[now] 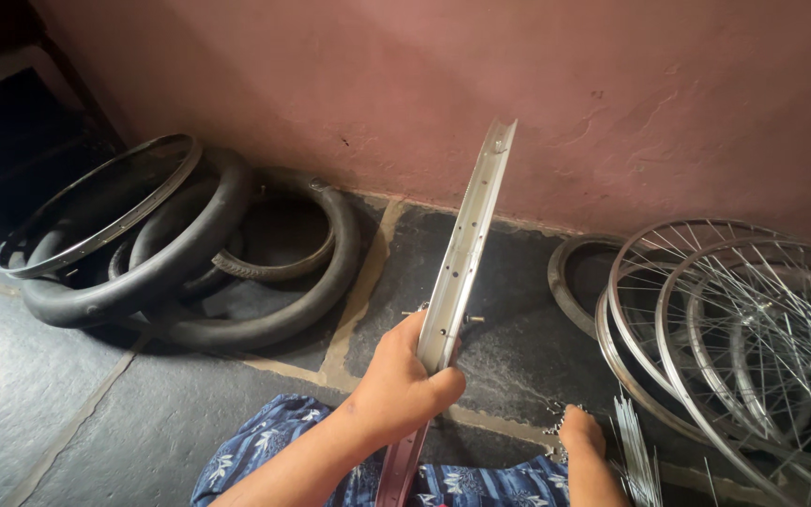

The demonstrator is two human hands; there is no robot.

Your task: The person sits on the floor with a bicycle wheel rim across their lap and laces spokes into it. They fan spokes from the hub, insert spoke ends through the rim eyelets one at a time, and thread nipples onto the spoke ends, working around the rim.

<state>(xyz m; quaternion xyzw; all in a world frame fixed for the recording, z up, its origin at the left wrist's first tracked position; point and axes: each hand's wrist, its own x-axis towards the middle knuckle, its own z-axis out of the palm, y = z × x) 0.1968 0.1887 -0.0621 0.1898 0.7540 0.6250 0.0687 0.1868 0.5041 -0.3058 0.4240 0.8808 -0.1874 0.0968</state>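
A bare silver bicycle rim stands edge-on in front of me, its drilled inner face toward the camera. My left hand is shut around its lower part, thumb across the front. My right hand reaches down to the stone floor at the lower right, fingers on a small heap of spoke nipples. A bundle of loose steel spokes lies just to the right of that hand. My blue flowered garment shows at the bottom.
Black rubber tyres and a metal rim are piled against the pink wall at the left. Several spoked wheels lean at the right. A dark opening is at the far left.
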